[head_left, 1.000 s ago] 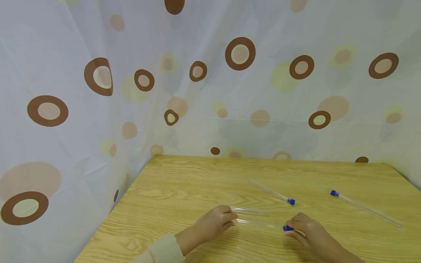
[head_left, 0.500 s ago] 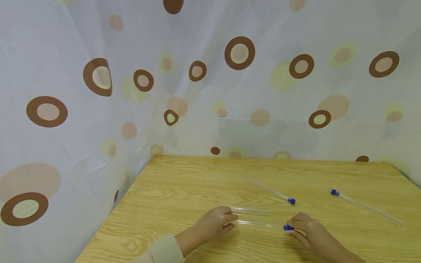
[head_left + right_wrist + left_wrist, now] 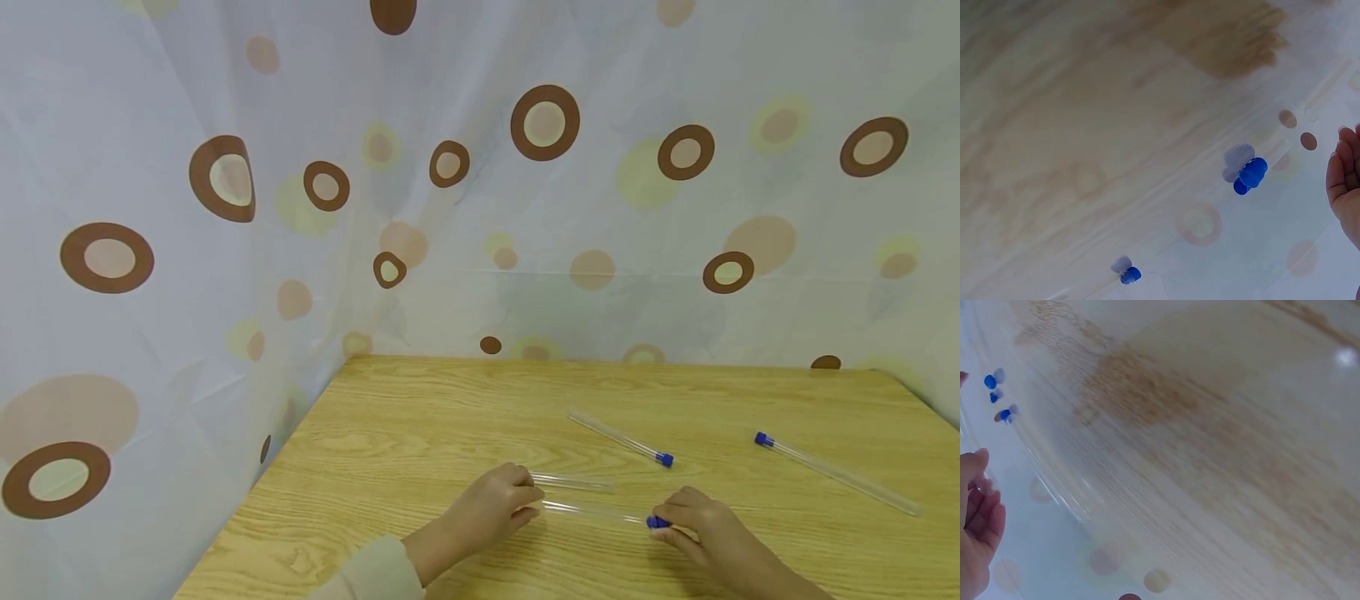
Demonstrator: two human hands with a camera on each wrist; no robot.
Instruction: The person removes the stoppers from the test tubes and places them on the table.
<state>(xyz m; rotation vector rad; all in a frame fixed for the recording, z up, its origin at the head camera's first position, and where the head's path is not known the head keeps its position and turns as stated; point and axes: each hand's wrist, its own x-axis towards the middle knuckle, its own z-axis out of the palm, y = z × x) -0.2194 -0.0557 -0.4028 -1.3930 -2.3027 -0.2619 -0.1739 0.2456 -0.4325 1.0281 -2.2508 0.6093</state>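
Observation:
In the head view my left hand (image 3: 491, 510) pinches the left end of a clear tube (image 3: 588, 510) over the table. My right hand (image 3: 708, 529) pinches a blue cap (image 3: 657, 522) between thumb and fingers. The tube's right end meets the cap or lies right beside it; how far they join cannot be made out. Just behind the left hand lies a second clear tube (image 3: 573, 482), uncapped at its visible right end, its left end hidden by the hand. The left hand (image 3: 982, 519) also shows at the edge of the left wrist view, the right hand (image 3: 1347, 187) in the right wrist view.
Farther back on the wooden table (image 3: 420, 417) lies a clear tube with a blue cap (image 3: 664, 459). Another tube (image 3: 840, 475) with a blue cap (image 3: 762, 439) lies at the right. A patterned curtain (image 3: 450, 225) hangs behind and at the left.
The gap between the held tube's right end and the blue cap has closed. Both hands keep nearly the same place and grip. The tubes lying on the table have not moved.

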